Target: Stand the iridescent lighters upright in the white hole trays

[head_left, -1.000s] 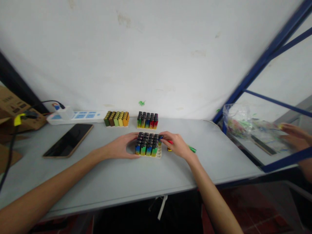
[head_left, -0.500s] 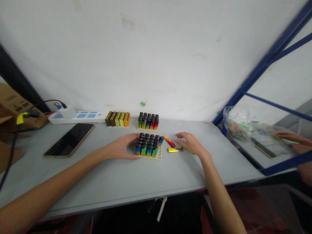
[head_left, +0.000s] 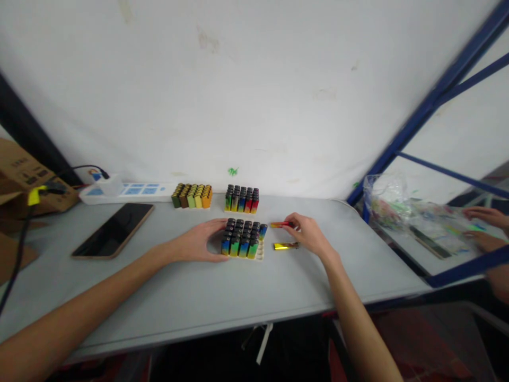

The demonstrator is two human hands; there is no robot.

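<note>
1. A scuffed white wall (head_left: 278,106) backs the room; at right, a blue metal frame (head_left: 417,122) separates off a co-worker's hand (head_left: 487,215).
2. The grey bench (head_left: 178,297) runs across below, with a cardboard box (head_left: 34,178) at far left, a power strip (head_left: 141,189) along the wall and a dark-screened smartphone (head_left: 113,231).
3. The right hand (head_left: 310,233) has changed most: half a second ago its fingers were unclosed beside the loose lighters; now they pinch one.
4. The left hand (head_left: 196,241) is unchanged, thumb and fingers braced around the tray's left end.
5. That white lighter tray (head_left: 260,253) sits mid-bench, packed with black-topped lighters; its right column has a blue lighter (head_left: 263,232) at the back and sockets showing in front.
6. The red-and-yellow lighter (head_left: 277,225), formerly slanting, now points sideways toward the tray, held by its red end; whether it is lifted I cannot tell.
7. That leaves the gold lighter (head_left: 284,246) as the only loose one visible, lying nearer the bench's front.
</note>
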